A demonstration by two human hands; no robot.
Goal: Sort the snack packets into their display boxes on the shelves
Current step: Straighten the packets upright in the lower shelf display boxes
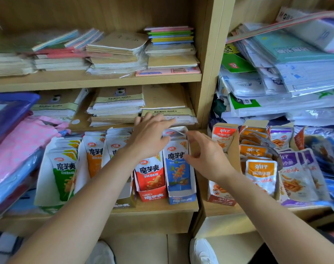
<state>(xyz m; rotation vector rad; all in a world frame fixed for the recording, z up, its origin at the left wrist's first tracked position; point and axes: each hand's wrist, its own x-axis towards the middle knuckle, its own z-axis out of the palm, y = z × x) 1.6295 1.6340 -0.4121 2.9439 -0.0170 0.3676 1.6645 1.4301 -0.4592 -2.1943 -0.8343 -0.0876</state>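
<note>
Several display boxes of snack packets stand in a row on the lower shelf: green packets [64,174], orange packets [93,159], red packets [150,176] in a red box [151,196], and blue packets [178,166] in a blue box [182,200]. My left hand [150,136] lies with straight fingers over the tops of the red and blue packets. My right hand [206,155] hovers beside the blue box's right wall, fingers loosely spread, holding nothing. Right of the wooden divider, orange fish-snack packets [261,172] and purple packets [295,168] fill more boxes.
Stacks of notebooks [116,107] sit directly behind the boxes, more [114,56] on the shelf above. A pink dotted bag [19,141] lies at left. Plastic-wrapped stationery [286,73] piles up at right. White shoes [202,250] show on the floor.
</note>
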